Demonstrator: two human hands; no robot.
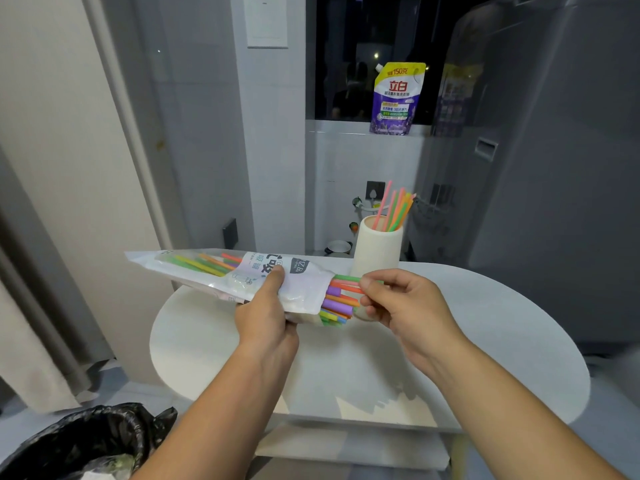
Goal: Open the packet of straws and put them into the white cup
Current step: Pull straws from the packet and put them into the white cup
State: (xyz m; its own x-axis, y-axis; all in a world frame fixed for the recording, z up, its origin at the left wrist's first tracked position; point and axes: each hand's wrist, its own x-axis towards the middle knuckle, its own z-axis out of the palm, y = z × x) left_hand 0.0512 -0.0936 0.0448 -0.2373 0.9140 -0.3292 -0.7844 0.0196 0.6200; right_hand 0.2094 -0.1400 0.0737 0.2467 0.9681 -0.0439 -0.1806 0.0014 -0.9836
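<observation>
Head view. The left hand is clamped on the packet around its middle, thumb on top, holding it above the table. The packet lies roughly level; its open end points right and dips slightly. Loose straws stick out of that mouth. The right hand is closed in a pinch on the ends of the upper few, green and orange. The white cup stands on the far side of the table, just behind the packet mouth. A small bunch of cup straws is already in it, leaning right.

Risks, as judged:
- The pinch takes only some of the straws. Pulling them may drag neighbours along by friction, and these would drop onto the table or roll off it.
- With the mouth tilted down, the unheld straws may slide out on their own if the left hand loosens or tips further.
- The cup is tall and narrow, with its load leaning to one side. A knock from the right hand or from long straw ends could tip it over.
- The bin bag sits open at near left, below the table, and a stray straw could end up there
</observation>
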